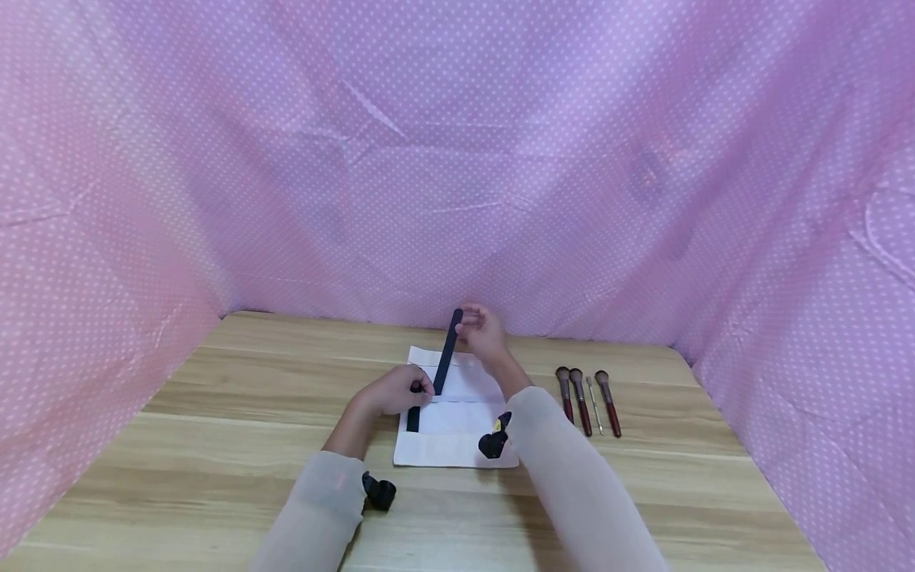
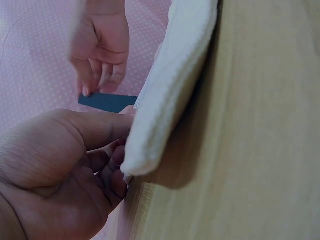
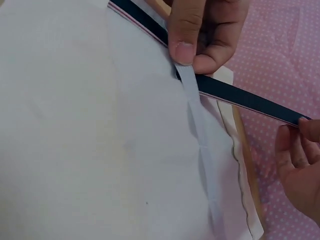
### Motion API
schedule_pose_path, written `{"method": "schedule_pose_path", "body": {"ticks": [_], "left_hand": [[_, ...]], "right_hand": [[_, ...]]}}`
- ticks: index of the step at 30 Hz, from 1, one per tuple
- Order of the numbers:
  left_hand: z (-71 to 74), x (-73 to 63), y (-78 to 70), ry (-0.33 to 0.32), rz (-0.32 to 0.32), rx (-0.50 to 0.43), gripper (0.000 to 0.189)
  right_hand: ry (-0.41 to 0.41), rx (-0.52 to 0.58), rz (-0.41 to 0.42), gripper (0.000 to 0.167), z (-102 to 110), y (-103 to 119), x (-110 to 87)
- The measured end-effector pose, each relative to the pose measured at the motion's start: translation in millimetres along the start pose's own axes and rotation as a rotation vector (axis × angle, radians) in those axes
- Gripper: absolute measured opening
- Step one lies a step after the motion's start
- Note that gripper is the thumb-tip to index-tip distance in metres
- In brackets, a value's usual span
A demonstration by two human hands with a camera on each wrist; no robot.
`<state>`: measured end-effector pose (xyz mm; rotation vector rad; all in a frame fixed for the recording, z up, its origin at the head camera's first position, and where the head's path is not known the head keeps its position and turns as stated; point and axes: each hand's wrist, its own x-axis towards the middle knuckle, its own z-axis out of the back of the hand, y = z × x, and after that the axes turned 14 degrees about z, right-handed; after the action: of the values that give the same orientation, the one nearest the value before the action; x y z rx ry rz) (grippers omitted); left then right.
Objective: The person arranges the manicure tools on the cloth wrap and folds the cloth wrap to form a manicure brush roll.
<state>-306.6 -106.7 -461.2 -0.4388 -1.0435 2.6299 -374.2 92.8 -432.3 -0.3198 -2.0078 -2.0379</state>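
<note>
A white fabric pouch (image 1: 465, 449) with a pocket along its near side lies on the table. My left hand (image 1: 397, 390) pinches a thin white fabric strip (image 3: 202, 145) that crosses the pouch. With my right hand (image 1: 484, 334), I hold the far end of a dark nail file (image 1: 448, 353) with pink and white layered edges. It slants up from the strip, its lower end hidden at the strip. Another dark flat length (image 1: 413, 419) shows between the near pocket and my left hand; my fingers hide whether it is a separate file.
Right of the pouch lie several makeup brushes (image 1: 605, 385) with red handles and a thin metal tool (image 1: 595, 405), side by side on the wooden table (image 1: 236, 445). A pink dotted curtain (image 1: 457, 199) closes off the back and both sides.
</note>
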Motion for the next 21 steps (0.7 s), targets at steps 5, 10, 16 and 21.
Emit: {"method": "schedule_pose_path", "body": {"ticks": [5, 10, 16, 21], "left_hand": [[0.1, -0.3, -0.2, 0.001, 0.004, -0.003, 0.010], [0.6, 1.4, 0.5, 0.004, 0.007, 0.001, 0.011], [1.9, 3.4, 1.6, 0.003, -0.013, 0.008, 0.011], [3.3, 4.7, 2.4, 0.008, -0.011, 0.005, 0.010]], "right_hand": [[0.078, -0.004, -0.070, 0.065, -4, -8, -4.8], [0.080, -0.014, -0.090, 0.066, -7, -15, -8.2], [0.086, -0.013, -0.093, 0.065, -8, -22, -8.6], [0.121, -0.047, -0.089, 0.065, -9, -21, -8.8]]}}
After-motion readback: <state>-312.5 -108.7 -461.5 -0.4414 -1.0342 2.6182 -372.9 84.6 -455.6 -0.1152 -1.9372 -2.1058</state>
